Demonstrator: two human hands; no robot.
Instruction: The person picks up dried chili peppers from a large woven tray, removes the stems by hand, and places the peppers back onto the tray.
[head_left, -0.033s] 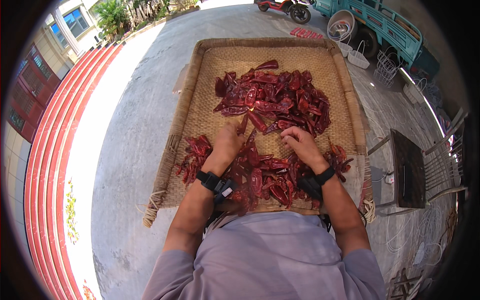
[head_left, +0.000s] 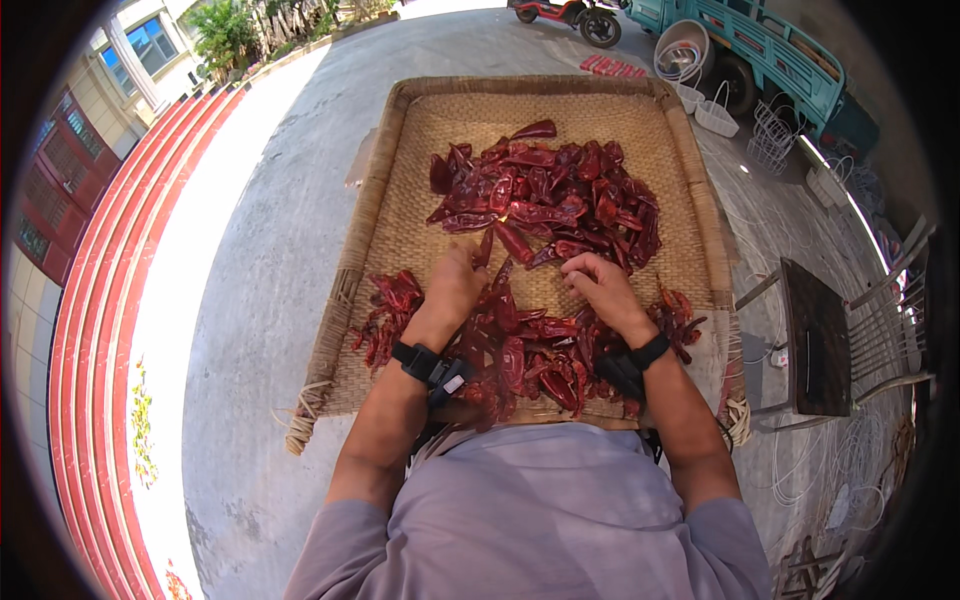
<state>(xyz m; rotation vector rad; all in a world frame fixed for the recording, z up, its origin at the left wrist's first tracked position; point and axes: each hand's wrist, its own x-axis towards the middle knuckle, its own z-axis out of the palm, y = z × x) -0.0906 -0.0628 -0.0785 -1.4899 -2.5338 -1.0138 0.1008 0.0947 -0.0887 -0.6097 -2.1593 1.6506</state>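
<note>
A large woven tray (head_left: 410, 210) lies before me with dried red chili peppers on it. My left hand (head_left: 455, 285) is closed, pinching one dark red chili pepper (head_left: 487, 248) that points up from its fingertips. To its right my right hand (head_left: 605, 290) is curled, thumb and fingers together; whatever it may hold is hidden. Beyond both hands spreads the bigger heap of chili peppers (head_left: 545, 185). A nearer pile of chili peppers (head_left: 540, 360) lies between my forearms and partly under them. Smaller, shrivelled pieces (head_left: 380, 325) sit left of my left wrist.
A dark wooden chair (head_left: 815, 335) stands close to the tray's right side. Red steps (head_left: 100, 330) run along the left. At the far right are a turquoise cargo vehicle (head_left: 740, 45), white baskets (head_left: 716, 117) and loose wire on the ground. A red scooter (head_left: 570, 18) is parked at the back.
</note>
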